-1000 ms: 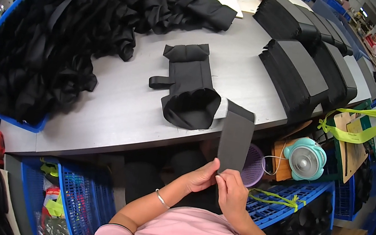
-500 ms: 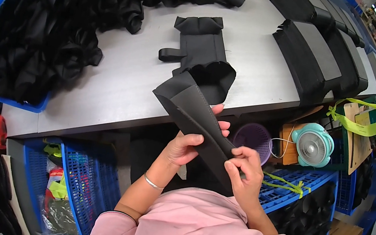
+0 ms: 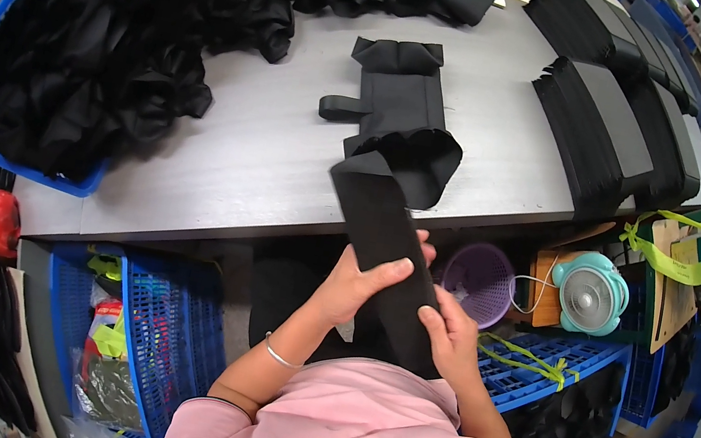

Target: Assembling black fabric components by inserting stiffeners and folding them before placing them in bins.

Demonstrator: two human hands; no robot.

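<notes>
A long, flat black fabric strip (image 3: 380, 220) slants across the front of my body, its far end over the table edge. My left hand (image 3: 364, 285) grips it near the middle, thumb on top and fingers curled behind. With thumb on its face and fingers behind, my right hand (image 3: 447, 328) pinches the right edge lower down. Just beyond the strip, a sewn black fabric piece (image 3: 399, 101) lies on the table with a loop at its left side and a bunched, open near end.
The pale table (image 3: 269, 148) carries a blue crate (image 3: 16, 171) of crumpled black fabric at left and stacked black pieces (image 3: 597, 122) at right. Below stand blue crates (image 3: 161, 336), a purple bin (image 3: 479, 279) and a turquoise fan (image 3: 590, 294).
The strip has been turned over, so its plain face shows instead of the stitched edge and fold. My right hand has shifted slightly down along its edge. The whole view has moved a little.
</notes>
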